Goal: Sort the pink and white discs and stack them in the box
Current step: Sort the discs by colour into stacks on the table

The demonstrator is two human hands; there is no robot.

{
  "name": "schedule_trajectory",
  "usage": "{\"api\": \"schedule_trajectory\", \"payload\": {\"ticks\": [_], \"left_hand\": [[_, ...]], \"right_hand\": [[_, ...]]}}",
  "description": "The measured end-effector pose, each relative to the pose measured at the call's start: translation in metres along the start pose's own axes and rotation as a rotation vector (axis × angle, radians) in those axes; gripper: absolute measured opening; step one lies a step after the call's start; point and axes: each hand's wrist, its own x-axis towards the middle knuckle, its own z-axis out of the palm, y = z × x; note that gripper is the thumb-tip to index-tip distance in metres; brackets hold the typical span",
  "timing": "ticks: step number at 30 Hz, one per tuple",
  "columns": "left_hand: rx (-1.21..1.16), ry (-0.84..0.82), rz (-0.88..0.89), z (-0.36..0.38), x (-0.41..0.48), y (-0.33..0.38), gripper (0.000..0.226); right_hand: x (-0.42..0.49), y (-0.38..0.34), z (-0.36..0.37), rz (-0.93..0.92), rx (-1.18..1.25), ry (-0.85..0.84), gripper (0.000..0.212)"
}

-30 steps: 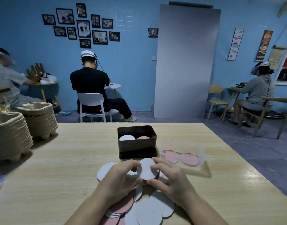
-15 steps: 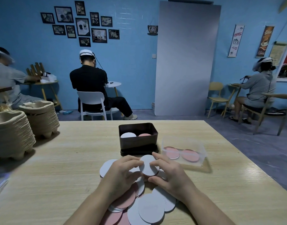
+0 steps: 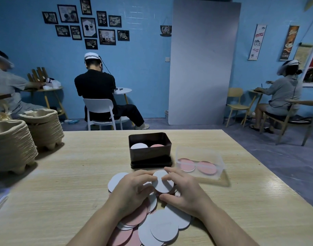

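A loose pile of pink and white discs (image 3: 152, 226) lies on the wooden table (image 3: 72, 174) right in front of me. My left hand (image 3: 132, 189) and my right hand (image 3: 184, 189) both pinch one white disc (image 3: 162, 181) held tilted above the pile. Just beyond stands a dark box (image 3: 150, 153) with a white stack (image 3: 139, 146) on its left side and a pink stack (image 3: 157, 145) on its right. Part of the pile is hidden under my hands.
A clear plastic lid or tray (image 3: 200, 162) with two pink discs in it lies right of the box. Two stacks of pulp egg trays (image 3: 19, 141) stand at the table's left. Other people sit at small tables along the blue wall.
Both hands stay on the white disc with hardly any movement; my fingers have shifted slightly around its edge. The view has tilted a little.
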Motion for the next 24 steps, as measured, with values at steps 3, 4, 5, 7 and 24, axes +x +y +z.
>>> {"api": "schedule_trajectory", "payload": {"ticks": [3,4,5,7,24], "left_hand": [[-0.003,-0.021,0.000,0.000,0.000,0.001,0.026],[-0.003,-0.023,-0.002,0.000,0.000,0.001,0.026],[-0.006,-0.024,-0.009,0.001,0.001,0.000,0.027],[-0.003,-0.030,-0.023,0.000,0.001,-0.001,0.033],[0.296,-0.045,-0.125,-0.074,-0.020,-0.047,0.030]], "right_hand": [[0.001,-0.001,-0.001,-0.004,-0.032,-0.014,0.038],[0.001,-0.001,-0.001,-0.006,-0.038,-0.009,0.037],[0.001,-0.001,-0.001,-0.004,-0.038,-0.002,0.037],[0.001,-0.003,-0.002,0.002,-0.036,0.017,0.037],[0.035,-0.034,0.004,-0.132,-0.194,-0.064,0.045]]}}
